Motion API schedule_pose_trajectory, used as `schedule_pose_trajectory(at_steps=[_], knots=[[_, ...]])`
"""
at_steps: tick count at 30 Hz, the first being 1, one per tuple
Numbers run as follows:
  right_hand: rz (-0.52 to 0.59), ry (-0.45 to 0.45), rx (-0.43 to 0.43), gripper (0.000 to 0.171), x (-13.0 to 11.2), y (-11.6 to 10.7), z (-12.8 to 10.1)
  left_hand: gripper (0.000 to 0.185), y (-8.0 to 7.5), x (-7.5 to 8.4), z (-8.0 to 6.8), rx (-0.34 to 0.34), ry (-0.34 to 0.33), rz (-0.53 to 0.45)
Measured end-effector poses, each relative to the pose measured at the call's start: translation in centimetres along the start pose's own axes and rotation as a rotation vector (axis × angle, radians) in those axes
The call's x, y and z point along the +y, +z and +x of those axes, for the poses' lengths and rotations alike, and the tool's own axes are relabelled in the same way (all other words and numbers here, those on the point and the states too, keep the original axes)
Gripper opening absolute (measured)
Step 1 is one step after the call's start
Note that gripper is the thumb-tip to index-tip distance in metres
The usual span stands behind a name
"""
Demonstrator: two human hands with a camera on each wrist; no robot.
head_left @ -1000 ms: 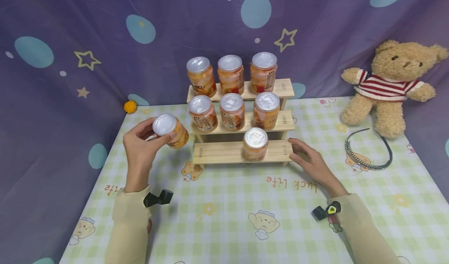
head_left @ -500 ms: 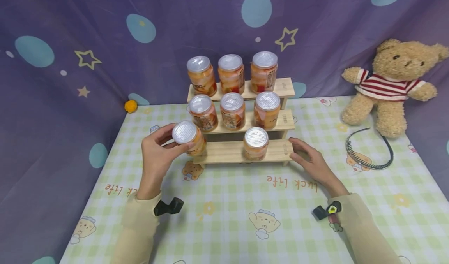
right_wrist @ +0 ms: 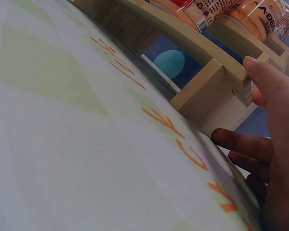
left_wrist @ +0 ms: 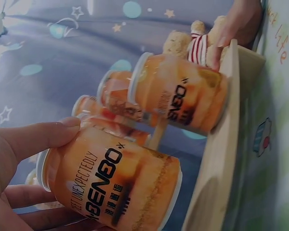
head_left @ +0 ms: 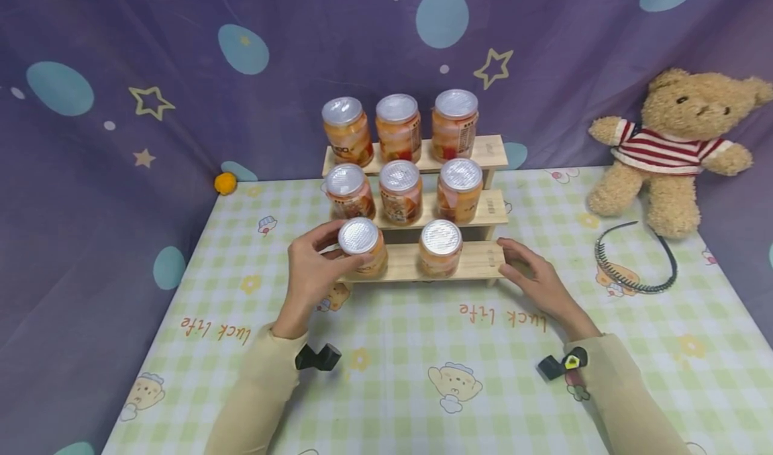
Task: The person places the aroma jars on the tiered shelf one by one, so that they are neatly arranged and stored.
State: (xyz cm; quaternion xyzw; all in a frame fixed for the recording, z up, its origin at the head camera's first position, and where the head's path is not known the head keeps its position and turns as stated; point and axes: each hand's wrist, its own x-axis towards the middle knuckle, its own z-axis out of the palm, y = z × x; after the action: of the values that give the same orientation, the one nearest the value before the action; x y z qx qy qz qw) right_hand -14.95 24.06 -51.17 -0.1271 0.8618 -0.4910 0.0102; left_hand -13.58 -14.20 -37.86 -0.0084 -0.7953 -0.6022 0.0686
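Note:
My left hand [head_left: 320, 267] grips an orange-labelled can [head_left: 364, 245] with a silver lid, thumb at the front and fingers behind. In the left wrist view a narrow gap shows between the can's base and the bottom step of the wooden tiered shelf [head_left: 401, 262]. Another such can [head_left: 441, 248] stands upright on that step, to the right. My right hand [head_left: 534, 277] touches the right end of the bottom step; in the right wrist view the thumb [right_wrist: 267, 77] rests against the board's end, with other fingers extended below.
Three cans stand on the middle step [head_left: 492, 208], three more on the top step [head_left: 489, 151]. A teddy bear [head_left: 667, 146] sits at the right back, behind a dark toothed headband [head_left: 634, 284]. A yellow pompom [head_left: 225, 183] lies at the table's [head_left: 398, 347] back left corner.
The left hand has carried its can rightward, from beside the shelf to over the left part of the bottom step. The can has become more upright. My right hand has stayed in place.

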Motion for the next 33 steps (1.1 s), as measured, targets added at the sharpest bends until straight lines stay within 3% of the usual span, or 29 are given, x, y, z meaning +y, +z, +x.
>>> schedule_pose_trajectory(at_steps=[16, 27, 33], knots=[[0.007, -0.021, 0.01, 0.052, 0.2, 0.0, -0.2, 0.064, 2.7, -1.4, 0.1, -0.043, -0.033, -0.017], [-0.003, -0.019, 0.014, 0.052, 0.2, -0.1, -0.2, 0.067, 3.0, -1.6, 0.2, -0.079, 0.047, 0.092], [0.006, -0.008, 0.003, 0.052, 0.0, 0.0, -0.1, 0.07, 1.6, -1.6, -0.1, -0.084, 0.084, 0.192]])
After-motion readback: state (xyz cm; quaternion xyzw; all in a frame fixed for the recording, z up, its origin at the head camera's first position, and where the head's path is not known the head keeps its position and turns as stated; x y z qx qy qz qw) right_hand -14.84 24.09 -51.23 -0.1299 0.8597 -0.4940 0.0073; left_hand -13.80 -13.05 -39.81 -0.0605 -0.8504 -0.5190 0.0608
